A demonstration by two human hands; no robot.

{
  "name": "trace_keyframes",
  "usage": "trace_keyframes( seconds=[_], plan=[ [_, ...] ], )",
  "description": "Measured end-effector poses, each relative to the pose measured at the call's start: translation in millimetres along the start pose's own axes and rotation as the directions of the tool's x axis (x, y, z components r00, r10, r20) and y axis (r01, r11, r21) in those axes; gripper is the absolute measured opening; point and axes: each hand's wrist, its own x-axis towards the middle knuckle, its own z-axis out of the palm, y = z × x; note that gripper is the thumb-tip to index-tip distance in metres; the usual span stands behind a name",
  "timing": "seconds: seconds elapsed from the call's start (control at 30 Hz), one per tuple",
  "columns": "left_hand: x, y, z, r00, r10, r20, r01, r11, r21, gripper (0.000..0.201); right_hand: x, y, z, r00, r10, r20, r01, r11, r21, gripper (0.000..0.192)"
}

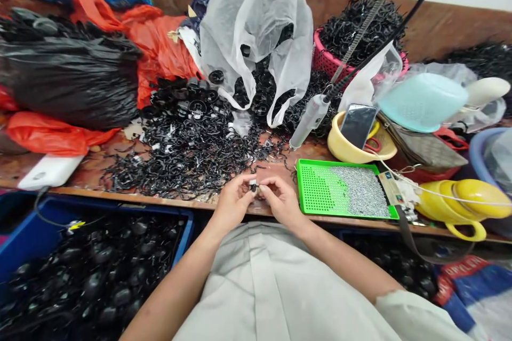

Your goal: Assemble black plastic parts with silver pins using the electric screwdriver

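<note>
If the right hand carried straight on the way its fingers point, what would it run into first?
The right hand would likely meet the small black-and-white part first, with the left hand just beyond. Whether it already touches the part is hard to tell.

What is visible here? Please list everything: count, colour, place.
Small part: one, black and white, centre
Loose parts: uncountable, mostly black, bench
Tray: one, green, right
Tiny pieces: many, silvery, tray
Hanging tool: one, grey, centre
Bowl: one, yellow, behind tray
Phone: one, dark, in bowl
Handled container: one, yellow, right
Basket: one, pink, back right
Basin: one, pale blue, right
Carrier bag: one, white, back
Heaped bag: one, black, left
Bags: count unclear, red, left
Flat device: one, white, left
Large crate: one, blue, lower left
Left grip: one, bare, centre
Right grip: one, bare, centre
</note>
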Motion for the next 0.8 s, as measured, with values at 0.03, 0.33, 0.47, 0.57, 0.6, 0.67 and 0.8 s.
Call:
trace_keyframes(
  seconds=[0.03, 0.33, 0.47, 0.57, 0.6, 0.67, 0.8],
  plan=[
    [0, 1, 1.7, 0.998, -0.056, -0.018, 0.054, 0.995, -0.088, 0.038, -1, -1, 0, 1.0, -0.003, 0.006, 0.003, 1.0, -0.002, 0.017],
    [3, 1, 12.3, 0.969, -0.168, -0.184, 0.127, 0.969, -0.212, 0.031, -2, 1, 0, 0.999, -0.045, -0.019, 0.043, 0.997, -0.07, 0.016],
    [6, 1, 12.4, 0.985, -0.119, -0.124, 0.112, 0.992, -0.064, 0.019, 0, 0, 0, 0.999, -0.044, -0.017, 0.043, 0.996, -0.084, 0.012],
    [7, 5, 10.1, 0.993, -0.098, -0.072, 0.096, 0.995, -0.022, 0.018, 2, -2, 0, 0.998, -0.056, -0.003, 0.055, 0.993, -0.102, 0.011],
    [8, 7, 9.4, 0.993, -0.101, -0.06, 0.099, 0.995, -0.029, 0.02, 2, -3, 0, 0.998, -0.06, 0.006, 0.06, 0.993, -0.103, 0.011],
    [9, 10, 8.6, 0.99, -0.128, -0.058, 0.122, 0.989, -0.087, 0.026, 3, -5, 0, 0.997, -0.076, 0.019, 0.077, 0.991, -0.112, 0.012],
    [11, 15, 6.6, 0.975, -0.216, -0.059, 0.2, 0.958, -0.207, 0.045, 5, -11, 0, 0.984, -0.175, 0.025, 0.176, 0.977, -0.121, 0.011]
  ],
)
